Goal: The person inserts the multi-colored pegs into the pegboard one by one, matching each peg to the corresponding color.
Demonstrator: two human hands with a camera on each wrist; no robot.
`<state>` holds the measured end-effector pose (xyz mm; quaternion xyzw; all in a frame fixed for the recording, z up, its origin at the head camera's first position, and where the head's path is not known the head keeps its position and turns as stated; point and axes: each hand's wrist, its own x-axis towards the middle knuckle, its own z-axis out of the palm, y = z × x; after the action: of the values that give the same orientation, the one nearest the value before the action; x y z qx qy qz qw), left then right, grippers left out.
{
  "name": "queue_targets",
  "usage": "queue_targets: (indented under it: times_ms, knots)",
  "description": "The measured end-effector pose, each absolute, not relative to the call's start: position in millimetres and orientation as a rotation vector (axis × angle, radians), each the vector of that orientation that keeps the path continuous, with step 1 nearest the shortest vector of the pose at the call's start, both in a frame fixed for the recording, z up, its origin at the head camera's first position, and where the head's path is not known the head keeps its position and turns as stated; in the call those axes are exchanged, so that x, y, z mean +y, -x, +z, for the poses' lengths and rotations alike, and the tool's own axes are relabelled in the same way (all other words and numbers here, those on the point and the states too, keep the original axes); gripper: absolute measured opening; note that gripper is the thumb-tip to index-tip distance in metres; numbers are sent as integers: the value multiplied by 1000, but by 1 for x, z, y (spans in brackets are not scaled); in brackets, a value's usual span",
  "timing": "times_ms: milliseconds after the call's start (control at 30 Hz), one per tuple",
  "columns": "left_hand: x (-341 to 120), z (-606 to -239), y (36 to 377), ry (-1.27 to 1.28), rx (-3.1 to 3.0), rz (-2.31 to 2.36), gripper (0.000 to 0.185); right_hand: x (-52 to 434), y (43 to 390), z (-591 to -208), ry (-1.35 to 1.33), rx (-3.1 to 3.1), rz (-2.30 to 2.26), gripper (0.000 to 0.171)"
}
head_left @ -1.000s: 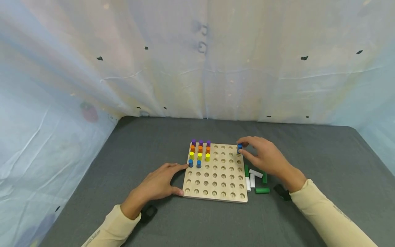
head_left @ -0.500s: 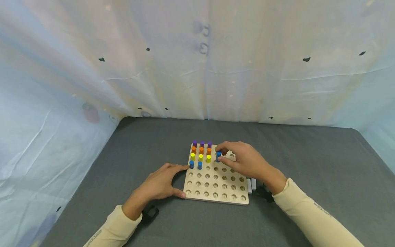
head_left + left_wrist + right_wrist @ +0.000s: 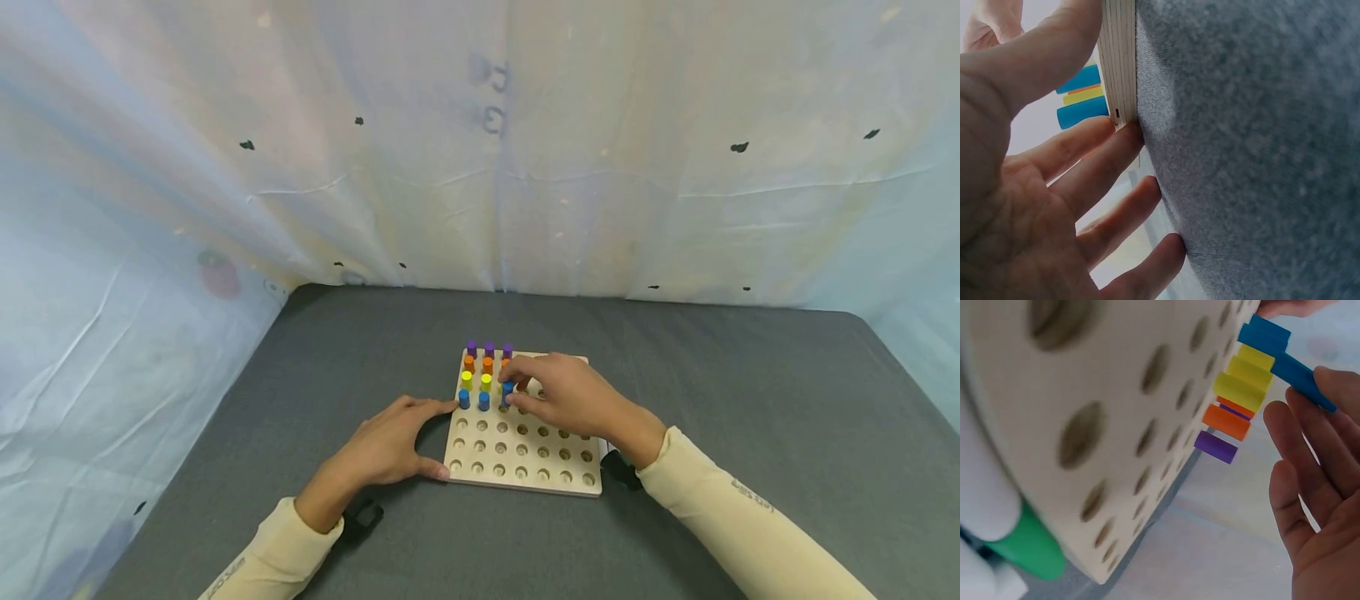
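Observation:
A wooden pegboard (image 3: 510,477) lies on the grey table. Between thumb and fingertips, my right hand (image 3: 573,398) pinches a blue peg (image 3: 1302,381), tilted above the board beside two standing blue pegs (image 3: 483,401). Behind those stand rows of yellow pegs (image 3: 467,380), orange pegs (image 3: 468,363) and purple pegs (image 3: 472,348); the right hand partly covers the yellow and orange rows in the head view. My left hand (image 3: 386,448) rests against the board's left edge, thumb at the near corner, fingers extended in the left wrist view.
Loose white pegs (image 3: 982,444) and a green peg (image 3: 1038,547) lie by the board's right side, mostly hidden behind the right wrist in the head view. The grey cloth-covered table (image 3: 375,333) ends at a hanging pale sheet (image 3: 600,208).
My right hand has carried the blue peg leftward from the board's far right corner to the end of the blue row. The left hand has stayed at the board's edge.

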<state>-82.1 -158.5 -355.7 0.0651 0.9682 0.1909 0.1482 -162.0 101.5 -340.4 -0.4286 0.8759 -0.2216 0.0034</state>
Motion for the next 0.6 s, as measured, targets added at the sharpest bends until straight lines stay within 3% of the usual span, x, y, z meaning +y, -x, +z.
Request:
queue_targets:
  times_ms: [600]
  knots:
    - [-160,-361,86,-223,2801,554,90,93,165,-349,1310,2733,-681,19]
